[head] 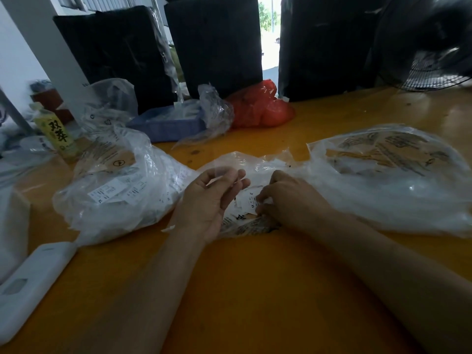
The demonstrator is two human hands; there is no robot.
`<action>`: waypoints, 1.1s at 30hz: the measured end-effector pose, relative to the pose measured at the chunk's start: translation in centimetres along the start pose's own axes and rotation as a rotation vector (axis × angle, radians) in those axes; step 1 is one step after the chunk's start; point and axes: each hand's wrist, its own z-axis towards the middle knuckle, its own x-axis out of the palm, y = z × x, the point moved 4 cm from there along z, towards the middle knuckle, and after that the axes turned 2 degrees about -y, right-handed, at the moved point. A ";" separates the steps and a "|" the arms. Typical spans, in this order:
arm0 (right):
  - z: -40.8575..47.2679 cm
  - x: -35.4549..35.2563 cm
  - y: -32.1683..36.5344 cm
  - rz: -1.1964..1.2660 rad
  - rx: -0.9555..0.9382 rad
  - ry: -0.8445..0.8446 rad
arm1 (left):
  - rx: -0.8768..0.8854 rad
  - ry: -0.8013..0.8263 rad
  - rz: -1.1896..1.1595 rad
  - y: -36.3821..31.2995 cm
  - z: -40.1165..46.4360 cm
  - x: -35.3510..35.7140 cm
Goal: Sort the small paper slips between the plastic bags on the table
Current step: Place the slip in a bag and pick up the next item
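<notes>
While the left hand [212, 198] pinches one slip between curled fingers, the right hand [283, 198] picks with curled fingers at loose paper slips [246, 204], some marked "XS", on the middle bag [255, 159]. Sorting appears unfinished. Left of the hands, a filled bag [120, 190] shows "XL"; right, a flatter bag [398, 175].

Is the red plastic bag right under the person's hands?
No, the red plastic bag lies far back on the yellow table, beyond both hands.

dim indoors; daylight from blown-out doorway [268, 34]; glare on bags; blurred, bowed edges
</notes>
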 end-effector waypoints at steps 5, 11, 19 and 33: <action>0.3 -0.2 0.3 -0.092 -0.081 -0.082 | -0.044 -0.013 -0.016 0.5 0.4 -0.1; 0.5 0.7 0.0 -0.001 -0.042 0.055 | -0.034 -0.047 0.084 0.3 0.1 0.1; 0.4 0.3 0.0 0.068 -0.013 0.026 | -0.024 -0.039 -0.035 0.3 0.0 0.1; -0.1 -1.8 -1.3 0.617 0.109 -0.355 | -0.032 -0.041 0.069 0.8 0.0 0.1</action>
